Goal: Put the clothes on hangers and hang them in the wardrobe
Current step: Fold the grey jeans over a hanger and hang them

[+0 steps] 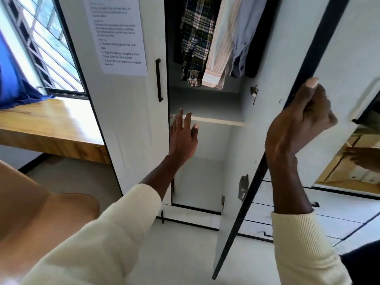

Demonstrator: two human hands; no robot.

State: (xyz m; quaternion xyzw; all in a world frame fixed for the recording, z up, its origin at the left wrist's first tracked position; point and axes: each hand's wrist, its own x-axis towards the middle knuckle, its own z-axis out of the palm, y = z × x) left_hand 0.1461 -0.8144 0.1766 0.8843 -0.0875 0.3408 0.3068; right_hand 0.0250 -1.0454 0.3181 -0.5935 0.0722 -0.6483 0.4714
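A white wardrobe stands open in front of me. Inside hang several shirts: a dark plaid shirt [195,38], a pale striped shirt [218,50] and a light blue shirt [242,42]. My right hand [300,122] grips the dark edge of the open wardrobe door [267,99], fingers curled round it. My left hand [183,136] reaches toward the opening with straight, spread fingers, just in front of the inner shelf [218,120], and holds nothing. The hangers and rail are out of view above.
The shut left wardrobe door [127,112] carries a printed sheet [118,36] and a black handle [158,80]. A wooden desk [45,124] stands under the window at left, with blue fabric [12,83] on it. Drawers [339,214] sit low at right.
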